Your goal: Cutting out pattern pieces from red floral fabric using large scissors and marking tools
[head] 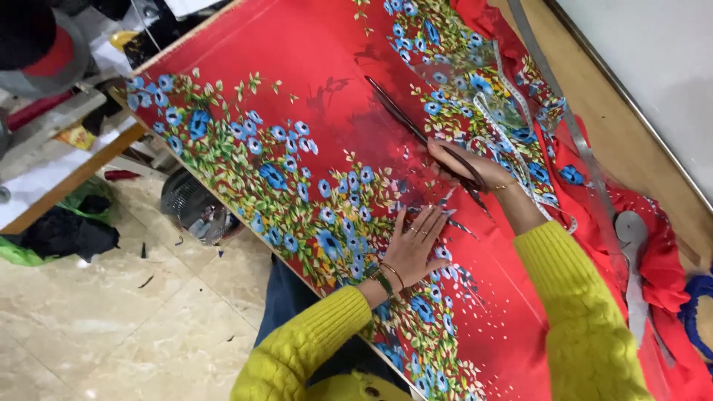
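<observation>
A red fabric [312, 52] printed with blue flowers and green leaves lies spread over the wooden table [631, 126]. My left hand [416, 245] rests flat on the cloth, fingers spread, with bracelets on the wrist. My right hand [464, 167] is closed on the handles of long dark scissors [405, 115], whose blades lie along the fabric pointing away from me. Both arms wear yellow knitted sleeves.
A clear curved ruler [475, 82] and a measuring tape [531, 174] lie on the cloth beyond my right hand. A long metal ruler [572, 126] runs along the table's right side. A small fan [194, 208] stands on the tiled floor at left.
</observation>
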